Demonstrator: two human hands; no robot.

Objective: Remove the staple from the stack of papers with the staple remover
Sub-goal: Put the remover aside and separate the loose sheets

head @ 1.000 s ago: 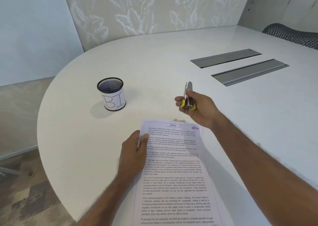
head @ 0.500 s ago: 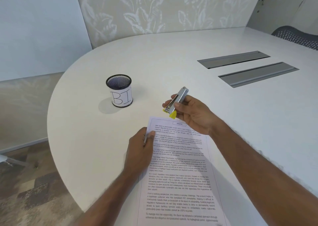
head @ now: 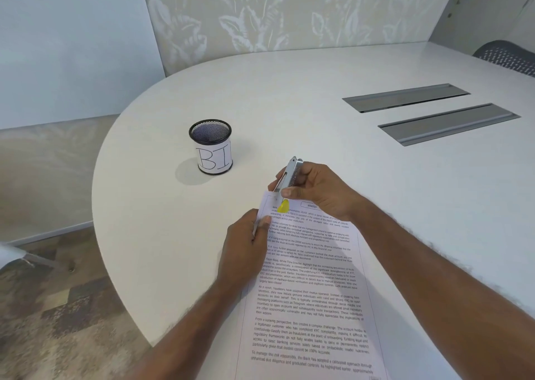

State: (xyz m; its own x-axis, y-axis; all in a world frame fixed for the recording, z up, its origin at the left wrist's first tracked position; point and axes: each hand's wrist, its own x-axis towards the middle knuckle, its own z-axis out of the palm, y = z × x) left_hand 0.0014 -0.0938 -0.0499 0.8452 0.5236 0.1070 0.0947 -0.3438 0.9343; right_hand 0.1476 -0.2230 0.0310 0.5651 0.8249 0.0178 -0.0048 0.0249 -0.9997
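A stack of printed papers (head: 309, 292) lies on the white table (head: 289, 104), running from the near edge toward the middle. My left hand (head: 246, 246) pinches the stack's left edge near the top. My right hand (head: 315, 188) grips a silver staple remover (head: 289, 179) with a yellow tip, tilted down so the tip rests on the top left corner of the papers. The staple itself is too small to make out.
A black mesh pen cup (head: 210, 146) labelled "BI" stands to the left beyond the papers. Two grey cable slots (head: 428, 110) are set into the table at the right. A mesh chair back (head: 506, 56) shows at the far right.
My right hand has brought the staple remover down and left, from above the table to the top left corner of the papers. My left hand keeps its hold on the edge.
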